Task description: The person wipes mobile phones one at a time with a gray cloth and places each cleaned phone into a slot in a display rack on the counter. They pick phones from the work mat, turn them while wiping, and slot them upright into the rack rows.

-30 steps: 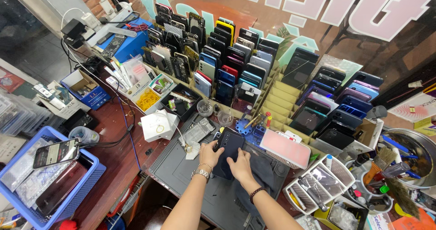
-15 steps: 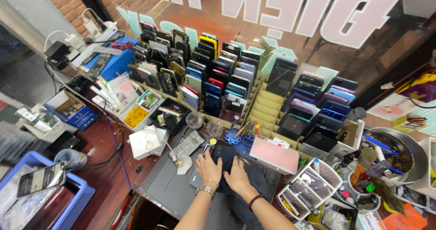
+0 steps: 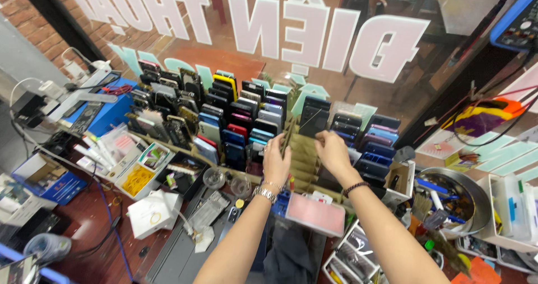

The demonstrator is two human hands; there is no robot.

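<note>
1. The left hand (image 3: 276,159) is raised over the stepped phone rack (image 3: 302,149). Its fingers are curled, pinching the edge of a thin dark phone (image 3: 287,135) held upright on its edge above the rack's bare tan steps.
2. The right hand (image 3: 332,152) is at the same level, just beside the phone. Its fingertips are drawn together; whether they touch the phone cannot be told.
3. The left wrist carries a metal link watch (image 3: 264,192); the right wrist carries a dark beaded bracelet (image 3: 354,188).
4. The rack is tiered, with flat tan steps. Rows of glossy slab-shaped phones (image 3: 235,121) stand in it, in black, red, blue and yellow, to the left of the hands; a further group (image 3: 372,144) stands to the right.
5. A flat pink rectangular case (image 3: 315,215) lies on the bench just below the hands.
6. A round metal bowl (image 3: 479,197) at the right holds pens and small tools.
7. A white compartment tray (image 3: 140,174) at the left holds yellow rubber bands in one cell.
8. A small white carton (image 3: 150,214) sits on the red-brown bench (image 3: 95,228).
9. Two clear round cups (image 3: 214,177) stand in front of the rack.
</note>
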